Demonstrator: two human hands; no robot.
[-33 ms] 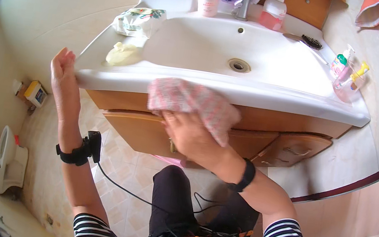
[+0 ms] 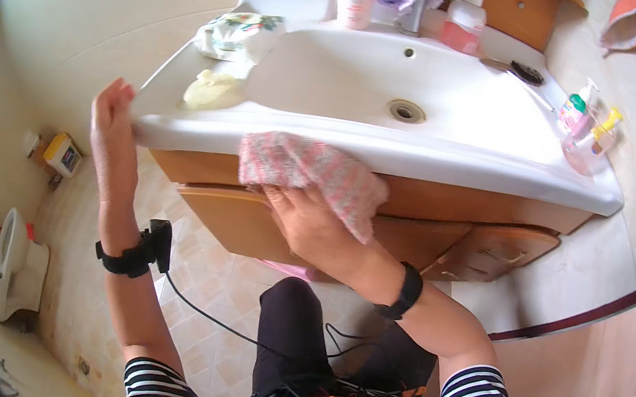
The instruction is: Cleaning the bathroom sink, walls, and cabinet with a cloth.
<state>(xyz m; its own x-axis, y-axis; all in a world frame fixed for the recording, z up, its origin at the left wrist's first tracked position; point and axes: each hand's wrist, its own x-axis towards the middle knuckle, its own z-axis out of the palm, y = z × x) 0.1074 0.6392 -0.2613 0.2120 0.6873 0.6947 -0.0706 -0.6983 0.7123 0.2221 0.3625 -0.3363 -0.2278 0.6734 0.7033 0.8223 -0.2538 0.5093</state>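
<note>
Tiled floor [image 2: 206, 285], white sink [image 2: 454, 167] above a brown cabinet [image 2: 229, 218]. Remotely, I observe the right hand [image 2: 311, 218] grasping a pink-and-white cloth [image 2: 310, 166] at the sink's front edge; the left hand [image 2: 112, 127] is at its left corner, grip I cannot determine.

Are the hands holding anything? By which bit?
The right hand holds a pink cloth by its lower part; whether the left hand grips the sink is unclear.
</note>
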